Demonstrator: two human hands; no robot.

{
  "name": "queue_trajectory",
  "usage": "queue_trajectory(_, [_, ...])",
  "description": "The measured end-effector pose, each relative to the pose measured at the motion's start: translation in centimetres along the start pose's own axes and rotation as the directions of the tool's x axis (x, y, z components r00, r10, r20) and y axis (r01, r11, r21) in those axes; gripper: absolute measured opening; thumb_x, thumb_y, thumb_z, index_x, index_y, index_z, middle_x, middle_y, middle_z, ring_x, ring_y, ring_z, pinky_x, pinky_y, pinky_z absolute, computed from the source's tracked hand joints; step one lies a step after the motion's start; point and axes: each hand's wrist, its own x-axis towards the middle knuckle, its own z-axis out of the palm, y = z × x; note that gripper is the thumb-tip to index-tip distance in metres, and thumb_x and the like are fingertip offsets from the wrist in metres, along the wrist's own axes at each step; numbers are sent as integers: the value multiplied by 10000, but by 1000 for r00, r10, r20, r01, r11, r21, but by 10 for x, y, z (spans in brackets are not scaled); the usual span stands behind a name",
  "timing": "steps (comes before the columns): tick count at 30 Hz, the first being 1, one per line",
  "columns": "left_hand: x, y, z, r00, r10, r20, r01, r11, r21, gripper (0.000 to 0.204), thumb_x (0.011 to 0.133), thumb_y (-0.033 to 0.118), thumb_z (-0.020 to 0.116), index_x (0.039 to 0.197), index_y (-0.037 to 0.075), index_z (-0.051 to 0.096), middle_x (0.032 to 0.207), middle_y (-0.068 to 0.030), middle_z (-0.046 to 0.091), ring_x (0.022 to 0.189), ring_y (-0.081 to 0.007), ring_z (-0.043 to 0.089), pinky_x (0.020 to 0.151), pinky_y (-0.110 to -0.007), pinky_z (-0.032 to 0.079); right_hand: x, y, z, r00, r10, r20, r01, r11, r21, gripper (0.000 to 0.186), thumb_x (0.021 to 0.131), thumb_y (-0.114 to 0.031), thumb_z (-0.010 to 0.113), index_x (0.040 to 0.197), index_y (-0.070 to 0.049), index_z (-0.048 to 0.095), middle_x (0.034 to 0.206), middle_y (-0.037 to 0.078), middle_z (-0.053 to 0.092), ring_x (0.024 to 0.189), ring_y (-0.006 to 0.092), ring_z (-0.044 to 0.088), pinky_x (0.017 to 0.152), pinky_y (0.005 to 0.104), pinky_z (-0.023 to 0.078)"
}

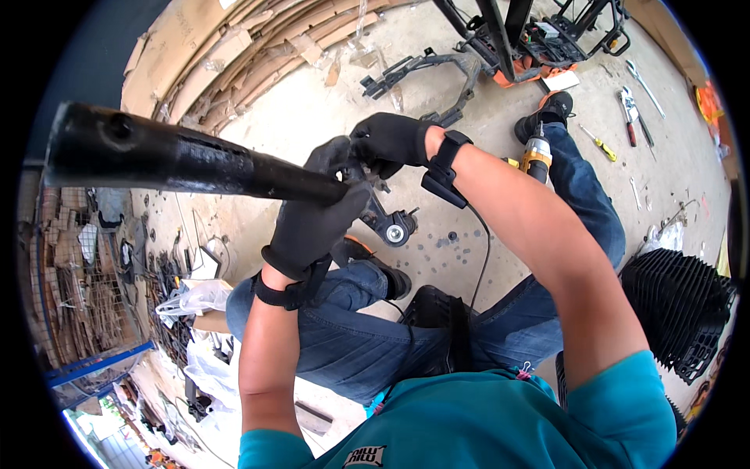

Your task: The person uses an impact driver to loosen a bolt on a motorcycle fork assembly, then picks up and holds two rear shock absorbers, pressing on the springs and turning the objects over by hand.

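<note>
While the left hand (312, 223) clamps its gloved fingers around the black tube (195, 160), the tube hangs slantwise above the floor (469, 199), its far end pointing to the upper left and showing a round hole. Its near end is lost in the grip. Close beside, the right hand (391, 144), also gloved, has curled fingers at the left one; whether they pinch something cannot be told, as the knuckles cover the tips. Beneath both shows a dark link (376, 213) with a pale ring; its upper part is hidden, so any join to the tube is unclear.

Dark dots (453, 237) spot the floor below; stains or small parts, it is hard to say. The right forearm covers part of the drill (537, 156) beside the right leg. Farther out, a black bracket (470, 82) lies near the orange-and-black frame (512, 59), which the upper rim cuts off. Cardboard (195, 47) lines the floor's upper-left edge. Toward its right edge lie a screwdriver (603, 147), pliers (629, 117) and a wrench (647, 88). Clutter at the lower left is too jumbled to sort.
</note>
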Motion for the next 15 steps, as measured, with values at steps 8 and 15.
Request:
queue_trajectory(8, [0,1,4,998,27,-61,-18,988,152,685,835,111,734,1428,15,404,1289,-166,545,1186,-209,535,959,-330,464,-9,0,-1,994,105,-21,-100,977,187,303,913,-297,623,793,-23,670,674,73,614,518,146,557,488,285,483])
queue_trajectory(15, [3,3,8,996,47,-79,-31,981,193,672,840,113,720,1429,18,410,1300,-168,545,1210,-218,526,1006,-349,438,9,5,-8,987,-153,49,160,919,-360,272,944,-264,592,913,-20,707,707,38,634,581,122,591,530,265,503])
